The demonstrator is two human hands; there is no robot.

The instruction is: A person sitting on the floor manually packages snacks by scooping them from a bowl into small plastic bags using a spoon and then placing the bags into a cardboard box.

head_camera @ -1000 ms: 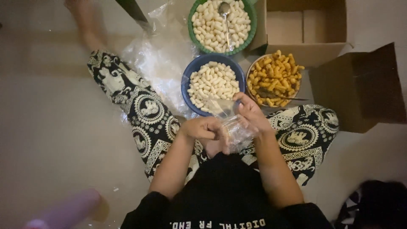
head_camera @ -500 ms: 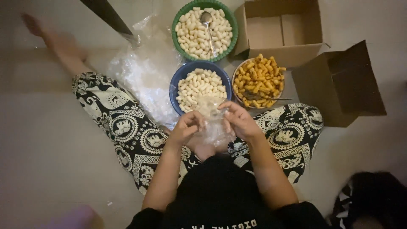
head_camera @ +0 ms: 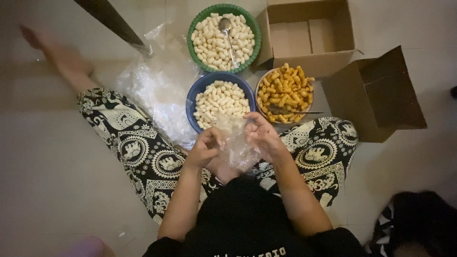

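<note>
Both the left hand (head_camera: 205, 146) and right hand (head_camera: 262, 137) pinch a small clear plastic bag (head_camera: 235, 143) at frame centre. Above it sit a blue bowl (head_camera: 195, 95), a green bowl (head_camera: 193, 26), an orange-snack bowl (head_camera: 285, 93) and two open cardboard boxes (head_camera: 304, 33).

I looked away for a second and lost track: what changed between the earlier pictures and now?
The left hand, a closed fist a second ago, has opened its fingers onto the clear plastic bag, which both hands now pull apart; the right hand kept its grip. The blue bowl, green bowl, bowl of orange snacks and cardboard boxes look untouched.
</note>
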